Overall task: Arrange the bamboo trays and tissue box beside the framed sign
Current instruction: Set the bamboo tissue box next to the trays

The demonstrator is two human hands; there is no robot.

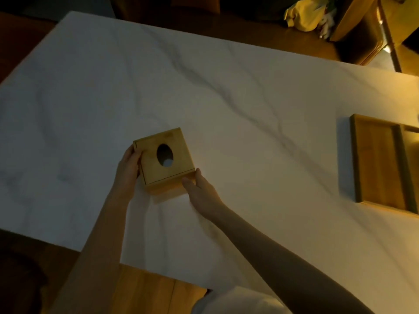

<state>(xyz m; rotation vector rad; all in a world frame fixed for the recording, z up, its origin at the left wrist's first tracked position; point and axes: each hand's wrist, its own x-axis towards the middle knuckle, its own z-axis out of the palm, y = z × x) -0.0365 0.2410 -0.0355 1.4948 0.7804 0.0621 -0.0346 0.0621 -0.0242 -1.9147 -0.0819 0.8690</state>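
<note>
A square bamboo tissue box (179, 155) with an oval hole in its top sits on the white marble table (226, 87), a little left of centre. My left hand (129, 166) grips its left side. Against its near right corner rests my right hand (199, 191), thumb on the front face. A bamboo tray (376, 164) lies flat at the table's right edge, and a second tray (411, 155) touches it on the right, cut off by the frame. No framed sign is in view.
A wooden seat or bench (147, 293) stands at the table's near edge. Beyond the far right corner are a wooden chair (358, 26) and a yellow cloth (303, 14). The room is dim.
</note>
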